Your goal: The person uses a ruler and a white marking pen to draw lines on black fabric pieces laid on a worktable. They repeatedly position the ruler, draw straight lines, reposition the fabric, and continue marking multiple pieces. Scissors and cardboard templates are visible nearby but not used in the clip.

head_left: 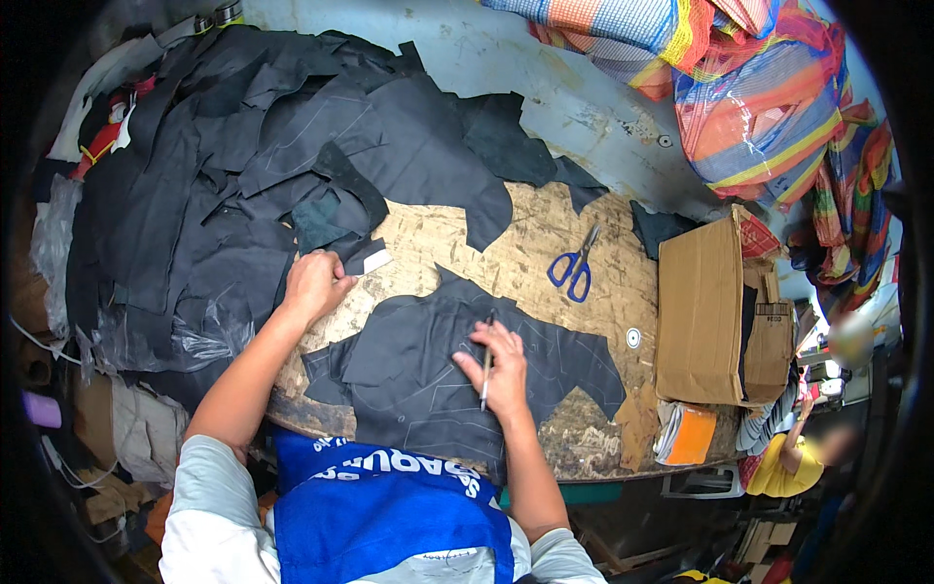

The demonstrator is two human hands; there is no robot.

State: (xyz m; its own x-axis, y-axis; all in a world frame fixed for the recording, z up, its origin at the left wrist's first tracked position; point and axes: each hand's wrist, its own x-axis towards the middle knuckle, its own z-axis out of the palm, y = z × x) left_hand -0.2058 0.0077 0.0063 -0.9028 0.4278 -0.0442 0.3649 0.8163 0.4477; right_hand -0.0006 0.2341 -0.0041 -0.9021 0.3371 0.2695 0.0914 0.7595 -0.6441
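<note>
A dark leather piece [418, 360] with thin light outlines drawn on it lies on the worn wooden table in front of me. My right hand [504, 370] is over it, fingers closed around a slim silver pen [485, 378] that stands nearly upright. To the left, my left hand [316, 286] rests at the edge of the leather heap with its fingers bent together. Whatever those fingers hold, if anything, is hidden. Just beyond their tips are a small white piece [377, 261] and a dark scrap. Blue-handled scissors [574, 265] lie partly spread, farther right.
A large heap of dark leather [195, 195] covers the table's left and far side. On the right stand a cardboard box [699, 311] and an orange-and-white stack [689, 434]. Striped woven bags [759, 117] bulge at the far right. A person in yellow [786, 467] is beyond the table.
</note>
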